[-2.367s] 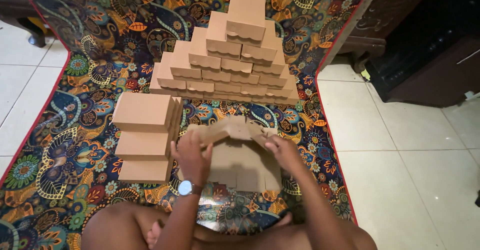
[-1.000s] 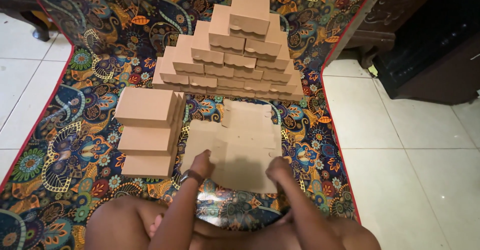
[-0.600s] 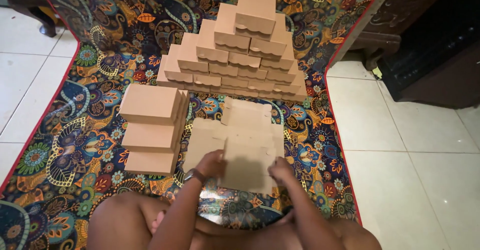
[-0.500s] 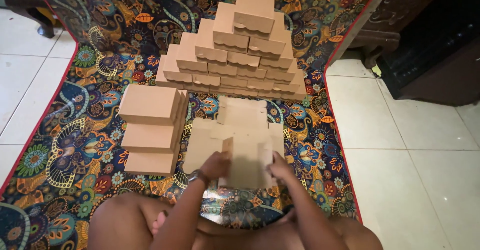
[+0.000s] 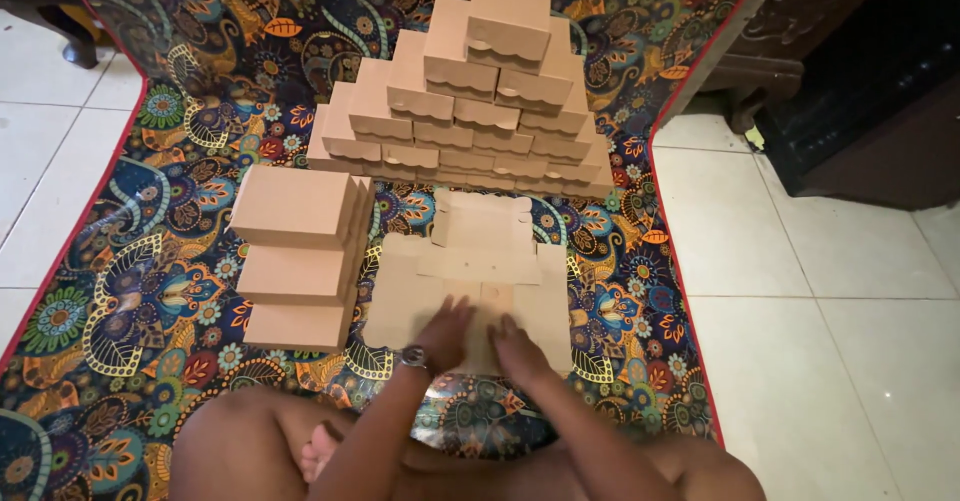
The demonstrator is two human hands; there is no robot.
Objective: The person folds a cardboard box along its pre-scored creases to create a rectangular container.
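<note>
A flat, unfolded cardboard box blank (image 5: 470, 281) lies on the patterned rug (image 5: 150, 291) directly in front of the seated person, its scalloped flap pointing away toward a pyramid of folded boxes (image 5: 470, 101). Both hands rest on the near edge of the blank, side by side: the left hand (image 5: 445, 331), with a wristwatch (image 5: 413, 359) at the wrist, lies palm-down with fingers spread on the cardboard, and the right hand (image 5: 517, 346) presses flat just beside it. Neither hand is clenched or closed around anything; they lie open and press down, which looks like a way to keep the sheet flat and steady against the soft rug while a crease near the middle of the near panel is worked. The blank sits within easy reach, centred between the person's knees, so both arms can bear on it evenly. To the left, just beside the blank, stands a stack of flat cardboard sheets (image 5: 300, 256) in three stepped bundles, close enough to draw from without shifting. The finished boxes are piled at the far side of the rug, well clear of the hands, tapering upward in overlapping rows so the pile holds together. Pale floor tiles (image 5: 800, 261) border the rug on both sides.
</note>
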